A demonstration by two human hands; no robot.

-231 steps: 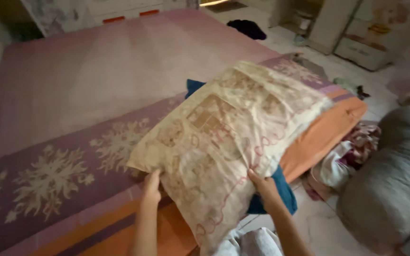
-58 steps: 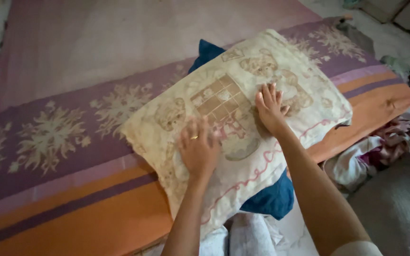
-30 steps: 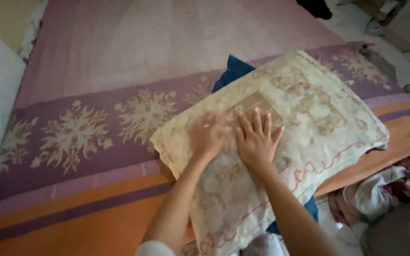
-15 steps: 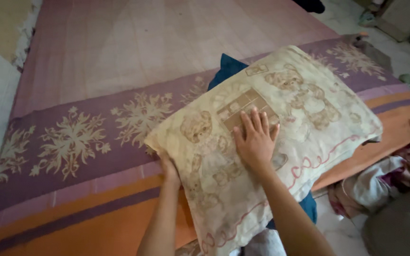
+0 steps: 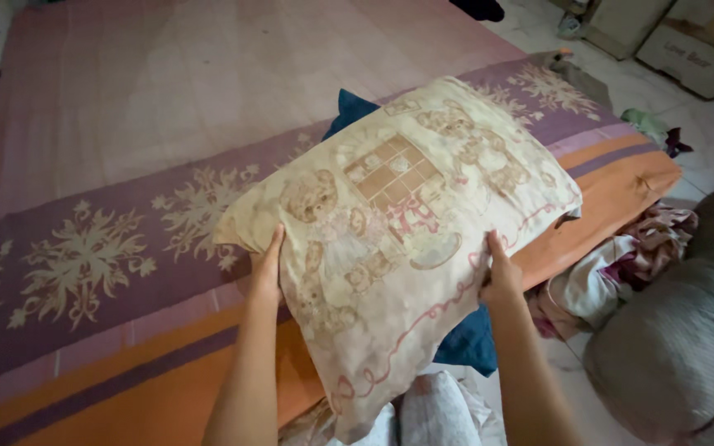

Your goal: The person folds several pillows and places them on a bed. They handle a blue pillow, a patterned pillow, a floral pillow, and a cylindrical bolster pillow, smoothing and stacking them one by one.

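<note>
I have the cream pillow (image 5: 406, 223), printed with teddy bears, gripped by its two long sides in the middle of the frame: my left hand (image 5: 268, 268) clasps the left edge, fingers curled under and thumb on top, and my right hand (image 5: 499, 277) clasps the right edge the same way. The pillow lies tilted across the near edge of the mattress (image 5: 126, 272), its lower end hanging off toward me. Under it sits a dark blue pillow (image 5: 468, 343), showing at the lower right and again as a corner at the top. At the right of the frame a heap of crumpled clothes (image 5: 613, 268) lies on the tiled floor (image 5: 687, 140) just beside the mattress, with a big grey cushion (image 5: 679, 339) near it at the lower right, so that side is crowded. White cloth (image 5: 431, 417) bunches at the bottom centre below the pillow. The upper left of the frame is a broad stretch of pink sheet (image 5: 208, 74), with the purple flowered band (image 5: 84, 256) and orange border (image 5: 159, 388) nearer.
</note>
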